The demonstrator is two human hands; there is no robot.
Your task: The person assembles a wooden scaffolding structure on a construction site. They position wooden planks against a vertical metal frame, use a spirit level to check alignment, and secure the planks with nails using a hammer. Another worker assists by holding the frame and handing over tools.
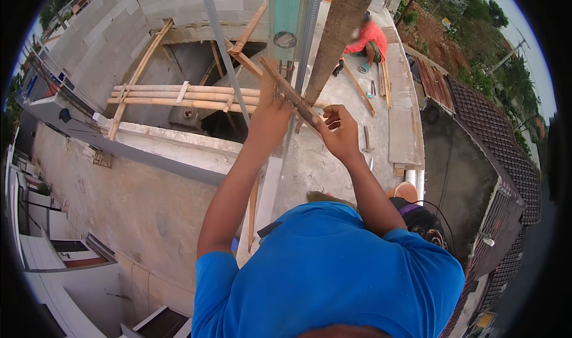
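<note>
A short dark strip of wood [292, 93] slants across in front of me at about the middle of the view, beside an upright metal stud [311, 25]. My left hand [273, 116] is closed against the strip's left side, its fingertips partly hidden and a little blurred. At the strip's lower end my right hand [341, 134] pinches it with the thumb, while the other fingers curl inward. Just beyond both hands rises a thick wooden post [342, 31], leaning to the right. A greenish panel [289, 10] stands behind the strip.
To the left, bamboo poles [190, 93] span an opening beside a block wall [98, 28]; the drop to the lower ground [125, 171] is close. A co-worker in red [372, 40] crouches ahead on the right. A hammer [367, 140] and planks [402, 111] lie on the concrete floor.
</note>
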